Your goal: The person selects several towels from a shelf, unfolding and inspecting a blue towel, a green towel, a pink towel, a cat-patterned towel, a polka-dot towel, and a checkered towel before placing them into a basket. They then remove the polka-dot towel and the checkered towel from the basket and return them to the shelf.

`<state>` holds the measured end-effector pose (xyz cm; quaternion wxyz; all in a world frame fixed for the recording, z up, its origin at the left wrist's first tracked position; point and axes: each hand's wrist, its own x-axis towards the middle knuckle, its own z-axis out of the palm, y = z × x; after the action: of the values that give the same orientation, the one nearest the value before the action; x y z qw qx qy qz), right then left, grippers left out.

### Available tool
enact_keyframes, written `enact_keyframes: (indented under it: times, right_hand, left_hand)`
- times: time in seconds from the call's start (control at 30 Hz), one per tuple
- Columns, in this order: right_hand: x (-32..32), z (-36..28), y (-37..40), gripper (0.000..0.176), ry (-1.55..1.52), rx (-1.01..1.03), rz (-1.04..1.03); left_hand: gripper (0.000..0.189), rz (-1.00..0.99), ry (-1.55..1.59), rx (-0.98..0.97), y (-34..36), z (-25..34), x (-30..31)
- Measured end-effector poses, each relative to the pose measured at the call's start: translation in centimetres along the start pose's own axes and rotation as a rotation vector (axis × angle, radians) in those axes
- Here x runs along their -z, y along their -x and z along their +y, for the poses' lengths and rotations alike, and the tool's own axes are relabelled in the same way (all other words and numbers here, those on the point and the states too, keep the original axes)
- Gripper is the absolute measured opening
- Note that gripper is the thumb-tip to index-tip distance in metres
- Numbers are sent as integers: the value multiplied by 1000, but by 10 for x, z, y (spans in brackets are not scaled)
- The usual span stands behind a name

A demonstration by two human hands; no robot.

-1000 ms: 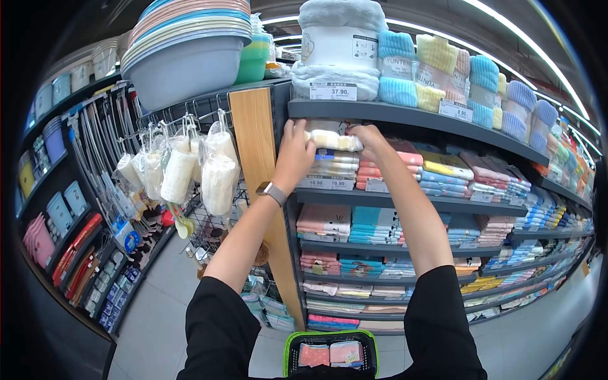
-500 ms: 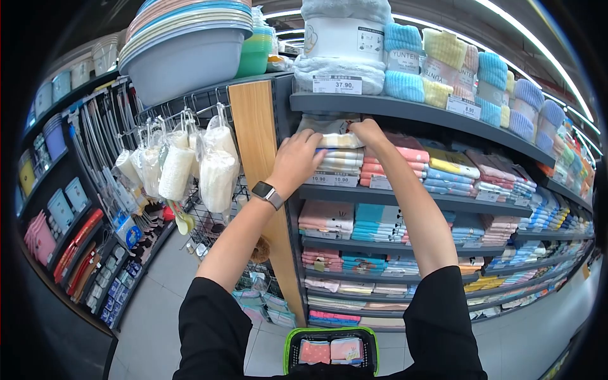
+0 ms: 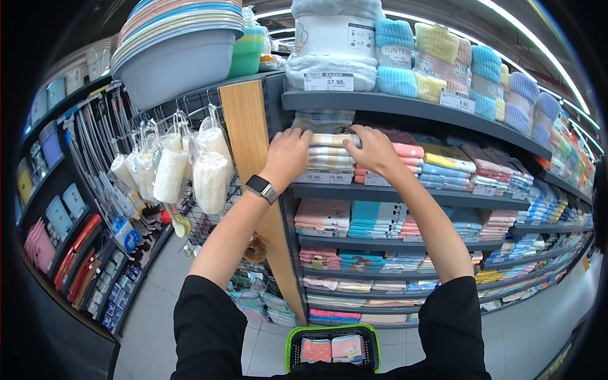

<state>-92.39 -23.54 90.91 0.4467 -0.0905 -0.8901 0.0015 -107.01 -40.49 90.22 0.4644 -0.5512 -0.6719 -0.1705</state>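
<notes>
A stack of folded towels (image 3: 330,159) in pale checks lies on the shelf below the top one. My left hand (image 3: 287,156) is closed on the left end of the yellow-and-white towel uppermost at the front, with its fingertips over the edge. Gripping the right end of that folded towel (image 3: 327,140) is my right hand (image 3: 377,150), thumb in front and fingers bent behind. More folded cloth (image 3: 323,119) shows further back, under the upper shelf.
Above the hands runs a shelf edge (image 3: 405,104) with rolled blankets and price tags. To the left are a wooden post (image 3: 246,133) and hanging loofahs (image 3: 212,168). A green-rimmed basket (image 3: 289,348) with folded pink towels stands below.
My right hand has come forward from the back of the shelf to the towel's right end. My left hand has moved from the top of the stack to its left end.
</notes>
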Motion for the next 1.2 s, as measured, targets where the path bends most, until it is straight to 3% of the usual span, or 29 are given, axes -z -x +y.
enact_keyframes:
  times: [0.03, 0.23, 0.33, 0.43, 0.63, 0.87, 1.2]
  right_hand:
    - [-1, 3, 5, 40, -25, 102, 34]
    - [-16, 9, 8, 27, -94, 257, 92]
    - [-18, 4, 7, 24, -126, 237, 119]
    - [-27, -2, 7, 23, -95, 222, 133]
    - [-18, 0, 17, 28, -34, 249, 147]
    - [-13, -3, 26, 40, 6, 279, 167]
    - [-18, -4, 27, 39, 11, 286, 233]
  left_hand:
    - [22, -15, -94, -39, 0, -1, -2]
    - [9, -101, -245, -117, -7, -3, -3]
    - [7, -20, -235, -126, -7, -8, 1]
    - [8, -72, -276, -136, -3, -6, 3]
    - [11, 19, -297, -155, 4, -2, 4]
    - [15, -44, -105, -111, -1, 4, 14]
    - [20, -71, -68, -87, -4, 0, 13]
